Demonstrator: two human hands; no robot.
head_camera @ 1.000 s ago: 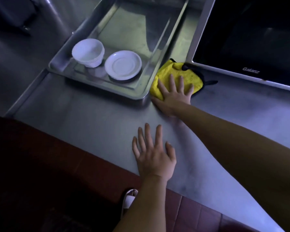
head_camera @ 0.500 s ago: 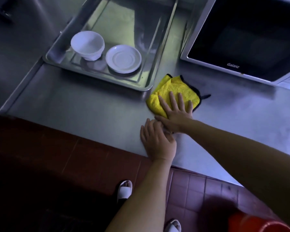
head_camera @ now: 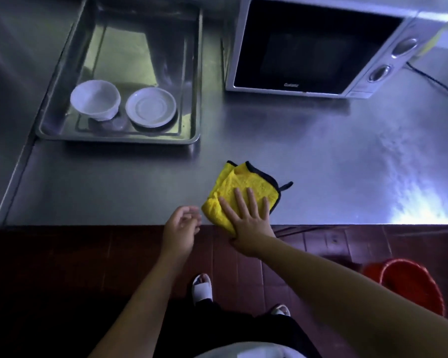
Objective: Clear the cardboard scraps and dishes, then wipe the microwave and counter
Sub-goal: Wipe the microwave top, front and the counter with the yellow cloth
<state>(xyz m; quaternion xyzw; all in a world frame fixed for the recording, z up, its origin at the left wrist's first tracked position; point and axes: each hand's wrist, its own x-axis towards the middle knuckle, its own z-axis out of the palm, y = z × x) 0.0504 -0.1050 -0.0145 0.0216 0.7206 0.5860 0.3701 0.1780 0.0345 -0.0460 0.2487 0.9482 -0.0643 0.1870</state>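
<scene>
Yellow cloth is pressed flat at the counter front edge by the right hand, fingers straight; left hand is held loosely cupped just beside it, nothing gripped

The left hand and right hand are bare, as are both forearms up to the near edge. Below them, black trousers, a white top at the near edge, and white open-toed slide sandals: left sandal, right sandal.
</scene>
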